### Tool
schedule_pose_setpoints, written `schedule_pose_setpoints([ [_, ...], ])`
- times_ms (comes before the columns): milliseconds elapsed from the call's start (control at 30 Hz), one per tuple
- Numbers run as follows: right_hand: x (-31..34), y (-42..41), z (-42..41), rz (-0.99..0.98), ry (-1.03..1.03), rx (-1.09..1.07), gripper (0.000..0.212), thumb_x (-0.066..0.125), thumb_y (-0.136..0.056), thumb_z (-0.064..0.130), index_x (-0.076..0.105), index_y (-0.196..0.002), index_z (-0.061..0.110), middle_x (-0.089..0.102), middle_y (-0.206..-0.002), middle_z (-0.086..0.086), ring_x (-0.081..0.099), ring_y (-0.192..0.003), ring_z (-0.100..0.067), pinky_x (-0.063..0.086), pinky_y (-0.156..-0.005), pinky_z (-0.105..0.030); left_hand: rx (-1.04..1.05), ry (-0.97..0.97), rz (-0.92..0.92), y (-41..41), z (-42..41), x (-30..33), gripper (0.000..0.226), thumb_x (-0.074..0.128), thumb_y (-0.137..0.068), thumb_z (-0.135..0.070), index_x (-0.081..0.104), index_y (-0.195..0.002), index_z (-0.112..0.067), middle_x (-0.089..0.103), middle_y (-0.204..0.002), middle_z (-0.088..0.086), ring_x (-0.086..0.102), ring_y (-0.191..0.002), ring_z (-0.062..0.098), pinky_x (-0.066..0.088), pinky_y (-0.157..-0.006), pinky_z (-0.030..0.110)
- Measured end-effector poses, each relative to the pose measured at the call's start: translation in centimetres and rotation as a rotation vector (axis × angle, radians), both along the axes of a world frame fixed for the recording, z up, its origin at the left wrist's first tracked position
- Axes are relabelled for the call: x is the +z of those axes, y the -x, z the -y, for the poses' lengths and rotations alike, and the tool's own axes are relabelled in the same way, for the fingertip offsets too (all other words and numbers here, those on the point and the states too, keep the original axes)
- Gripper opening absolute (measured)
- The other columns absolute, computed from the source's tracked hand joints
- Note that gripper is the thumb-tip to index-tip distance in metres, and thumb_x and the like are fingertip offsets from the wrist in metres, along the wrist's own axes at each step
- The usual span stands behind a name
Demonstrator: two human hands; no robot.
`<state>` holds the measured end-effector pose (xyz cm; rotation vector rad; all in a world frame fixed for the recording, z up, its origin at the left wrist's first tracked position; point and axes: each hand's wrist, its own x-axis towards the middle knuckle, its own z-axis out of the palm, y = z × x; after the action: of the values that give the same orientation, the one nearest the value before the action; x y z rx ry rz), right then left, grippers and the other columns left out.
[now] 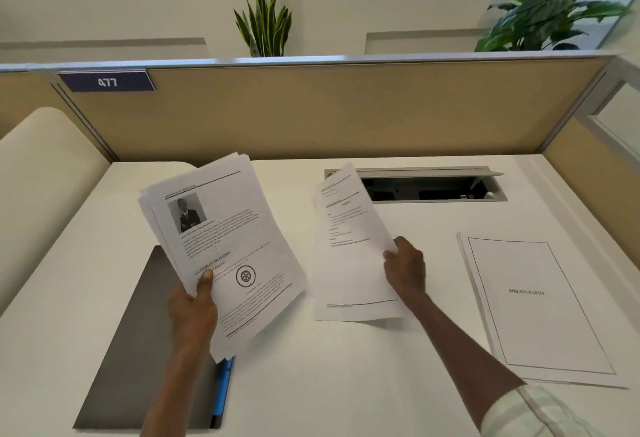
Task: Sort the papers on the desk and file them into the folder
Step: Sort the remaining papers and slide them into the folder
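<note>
My left hand (192, 308) grips a thick stack of printed papers (225, 242), raised and tilted above the desk; its top page shows a photo and a round emblem. My right hand (405, 270) holds a few printed sheets (349, 256) by their right edge, lifted near the desk's middle. A grey folder (145, 350) with a blue spine edge lies flat at the near left, partly hidden under my left hand and its stack. At the right lies a separate pile (540, 308) whose top page reads "BIBLIOGRAPHY".
The white desk (346, 384) is boxed in by tan partition walls at the back and right. An open cable tray (429, 187) is sunk into the desk at the back. A cream chair back (41, 194) stands at the left. Plants rise behind the partition.
</note>
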<state>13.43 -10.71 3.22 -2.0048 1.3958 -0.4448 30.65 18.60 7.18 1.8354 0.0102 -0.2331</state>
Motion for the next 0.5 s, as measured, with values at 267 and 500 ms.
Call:
schedule_pose_setpoints([
  [267,6.5,5.9,1.2,0.215,0.128,0.026,0.017,0.063,-0.087,0.011,0.050,-0.078,0.007,0.058,-0.073,0.000,0.051,-0.063,-0.022,0.032,-0.049,-0.022,-0.035,-0.013,0.111,-0.5,2.5,2.1,0.021,0.053,-0.099,-0.023,0.063,-0.117,-0.019,0.067,-0.104,-0.001,0.063,-0.083,0.018,0.047,-0.068,0.028],
  [500,10.5,7.5,-1.1,0.455,-0.226,0.077,0.015,0.069,-0.085,0.026,0.070,-0.098,0.017,0.073,-0.090,0.003,0.069,-0.079,-0.016,0.050,-0.061,-0.026,-0.268,0.096,-0.066,2.1,4.9,3.3,0.012,0.058,-0.097,-0.016,0.066,-0.105,-0.014,0.073,-0.099,0.007,0.069,-0.076,0.018,0.050,-0.062,0.028],
])
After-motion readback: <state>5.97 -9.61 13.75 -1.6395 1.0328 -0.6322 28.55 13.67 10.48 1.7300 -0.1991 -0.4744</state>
